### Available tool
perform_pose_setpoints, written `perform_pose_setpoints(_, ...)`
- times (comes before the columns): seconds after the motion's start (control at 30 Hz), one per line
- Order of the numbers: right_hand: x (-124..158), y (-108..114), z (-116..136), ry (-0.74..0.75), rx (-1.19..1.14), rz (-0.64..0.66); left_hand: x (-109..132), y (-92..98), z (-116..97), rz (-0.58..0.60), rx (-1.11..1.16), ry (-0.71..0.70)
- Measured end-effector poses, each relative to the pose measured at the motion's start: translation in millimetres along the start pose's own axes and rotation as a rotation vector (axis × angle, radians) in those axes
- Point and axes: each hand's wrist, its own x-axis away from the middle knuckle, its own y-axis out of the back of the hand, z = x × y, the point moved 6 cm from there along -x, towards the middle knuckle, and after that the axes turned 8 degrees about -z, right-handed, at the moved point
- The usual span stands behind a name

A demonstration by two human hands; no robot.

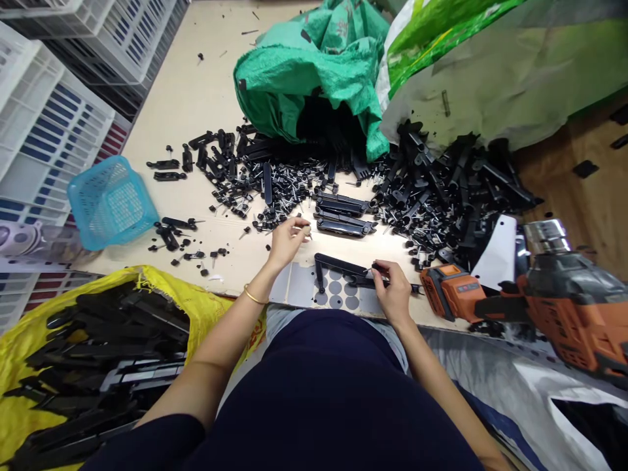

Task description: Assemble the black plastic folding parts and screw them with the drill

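My left hand (289, 240) is closed in a pinch on a small black-headed screw (309, 234), held a little above the table. My right hand (394, 288) is also closed, its fingertips on another black-headed screw (374, 267) at the right end of a long black plastic arm (341, 263). That arm lies across a sheet with grey round pads (335, 288) at the table's front edge, with a shorter black piece hanging from its left end. Just beyond my hands lies a row of black folded pieces (346, 226). Loose screws (289, 190) are heaped behind them.
An orange cordless drill (454, 291) lies at the right edge. Black parts spill from a green sack (314, 72) and pile up at right. At left are a blue basket (114, 203), white crates (63, 124) and a yellow sack (206, 314) full of black parts.
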Motion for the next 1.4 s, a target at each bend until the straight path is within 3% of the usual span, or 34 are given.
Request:
perform_pose_setpoints(0.07, 0, -4, 14, 0.188, 0.115, 0.106, 16, -5.5, 5, 0.018, 0.131, 0.117)
perform_pose_setpoints(0.13, 2, -10, 22, 0.287, 0.192, 0.196, 26, -9.5, 12, 0.021, 0.172, 0.183)
perform_pose_setpoints(0.27, 7, -14, 23, 0.340, 0.327, 0.168, 34, -12.5, 19, 0.021, 0.144, 0.209)
perform_pose_setpoints(0.37, 15, -13, 20, 0.414, 0.316, 0.134, 42, -11.5, 10, 0.012, 0.007, 0.077)
perform_pose_setpoints(0.5, 26, -9, 13, 0.528, 0.283, 0.166, 59, -15.1, -13, 0.110, -0.309, -0.300)
perform_pose_setpoints(0.57, 29, -9, 6, 0.544, 0.310, 0.210, 62, -14.5, -17, 0.149, -0.400, -0.402)
perform_pose_setpoints(0.67, 32, -13, -7, 0.539, 0.387, 0.252, 54, -9.6, -14, 0.145, -0.421, -0.440)
perform_pose_setpoints(0.77, 35, -18, -16, 0.560, 0.483, 0.237, 46, -12.9, -8, 0.218, -0.460, -0.457)
perform_pose_setpoints(0.93, 36, -22, -16, 0.651, 0.591, 0.155, 38, -18.8, 4, 0.337, -0.612, -0.352)
perform_pose_setpoints(1.1, 35, -23, -19, 0.685, 0.627, 0.141, 28, -20.8, -4, 0.487, -0.801, -0.285)
perform_pose_setpoints(1.17, 35, -25, -22, 0.683, 0.628, 0.184, 27, -27.2, -10, 0.569, -0.853, -0.338)
perform_pose_setpoints(1.27, 35, -27, -24, 0.655, 0.635, 0.211, 39, -46.6, -15, 0.696, -0.830, -0.542)
perform_pose_setpoints(1.4, 37, -27, -23, 0.648, 0.637, 0.159, 60, -64.1, -7, 0.645, -0.901, -0.636)
